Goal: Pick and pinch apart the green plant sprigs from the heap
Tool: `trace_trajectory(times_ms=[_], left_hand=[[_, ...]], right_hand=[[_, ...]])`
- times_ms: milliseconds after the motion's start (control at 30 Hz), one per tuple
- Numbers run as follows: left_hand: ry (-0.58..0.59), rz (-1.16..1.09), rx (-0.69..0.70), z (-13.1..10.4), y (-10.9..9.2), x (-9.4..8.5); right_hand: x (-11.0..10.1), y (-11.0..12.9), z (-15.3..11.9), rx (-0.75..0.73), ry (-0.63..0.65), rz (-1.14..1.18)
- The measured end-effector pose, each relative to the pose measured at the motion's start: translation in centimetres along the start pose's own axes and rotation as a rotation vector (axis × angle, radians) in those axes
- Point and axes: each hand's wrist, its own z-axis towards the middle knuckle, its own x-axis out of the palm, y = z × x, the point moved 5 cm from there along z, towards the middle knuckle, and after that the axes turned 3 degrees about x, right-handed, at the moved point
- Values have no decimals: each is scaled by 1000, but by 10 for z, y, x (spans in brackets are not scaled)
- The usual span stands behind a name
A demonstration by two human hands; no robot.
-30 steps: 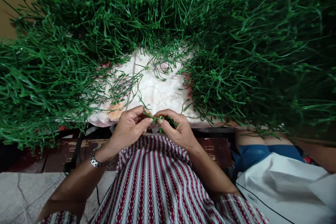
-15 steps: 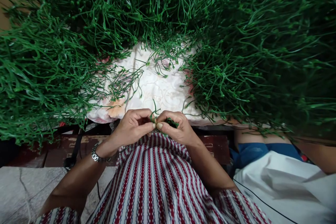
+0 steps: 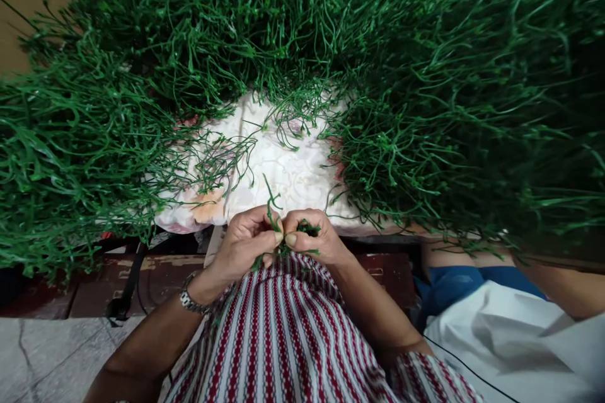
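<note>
My left hand [image 3: 250, 240], with a metal watch [image 3: 190, 296] on its wrist, pinches a thin green stem [image 3: 271, 204] that sticks up between its fingers. Close beside it, my right hand [image 3: 312, 236] is closed on green stems [image 3: 308, 227], some curled inside its fingers. Thumbs and fingertips nearly meet above my striped clothing. Beyond the hands lies a floral cloth [image 3: 293, 173] with loose green stems [image 3: 222, 160] scattered over it. Where the stems end between the fingertips is too small to tell.
Large heaps of green stems stand at the left [image 3: 80, 151], along the back [image 3: 283, 6] and at the right [image 3: 463, 113]. A dark red wooden bench [image 3: 165, 272] lies under the cloth's near edge. Another person's blue shorts [image 3: 463, 283] and white garment [image 3: 510, 334] show at lower right.
Both hands sit slightly lower in the view and a little farther apart at the knuckles. The upright stem shows longer and leans left, and more green shows below my left hand.
</note>
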Motion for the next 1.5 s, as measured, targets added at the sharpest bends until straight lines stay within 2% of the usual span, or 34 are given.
trace_trajectory(times_ms=[133,267,367,433,533,600,667,733,900,967,1067,1133,1233,1333,1433,1500], left_hand=[[152,216,67,3,-8,-3],[226,212,42,4,-5,-3],[199,196,50,4,-4,-5],[160,266,110,4,-8,-7],[98,458,258,6,-19,-10],[96,523,323,7,-23,-11],[128,468,325,7,-20,-10],[141,321,293,6,-11,-10],[90,17,264,3,1,-4],[64,-76,263,5,-5,-2],[-2,-228,334,8,-22,-6],[18,-234,379,9,-33,-9],[80,-122,394,10,-40,-13],[2,-80,421,11,-41,-22],[-28,-22,386,15,-37,-21],[-43,25,381,18,-34,-18]], right_hand=[[-2,8,-2,-85,-6,-155],[-3,20,-4,-155,24,-308],[0,27,-5,-201,72,-351],[1,29,-4,-230,75,-377],[3,28,-3,-264,6,-465],[4,27,-3,-275,-40,-485],[7,26,-2,-280,-34,-444],[9,27,-1,-284,12,-376],[9,26,4,-302,31,-182],[9,19,5,-289,43,-79],[11,8,5,-247,94,59],[7,5,3,-229,70,82],[-9,11,0,-240,-19,1],[-18,23,-5,-248,-22,-152],[-17,32,-7,-258,-96,-326],[-10,34,-7,-277,-149,-444]])
